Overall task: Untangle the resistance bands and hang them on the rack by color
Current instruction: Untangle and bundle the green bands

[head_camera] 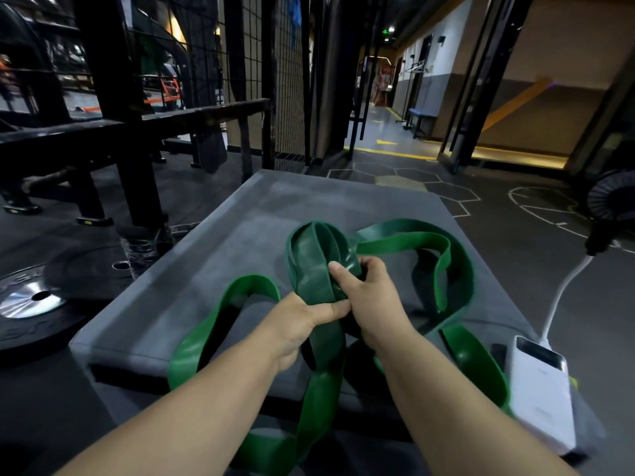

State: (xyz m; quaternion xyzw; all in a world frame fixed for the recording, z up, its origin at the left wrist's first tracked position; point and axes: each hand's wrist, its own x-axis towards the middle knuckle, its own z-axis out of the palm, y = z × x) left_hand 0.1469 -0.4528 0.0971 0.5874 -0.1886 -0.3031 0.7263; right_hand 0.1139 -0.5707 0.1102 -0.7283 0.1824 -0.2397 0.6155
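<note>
Grey padded surface [223,262] holds the tangled green resistance bands [309,266] — our left hand [299,324] and right hand [372,297] each have a closed grip on the bunched middle. We should ease the tension, find one free loop and feed it out — no tugging.

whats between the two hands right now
In the head view, the knotted green bands sit between the left hand and right hand, both gripping them.

A white power bank [543,389] lies beside a weight plate [31,300].
</note>
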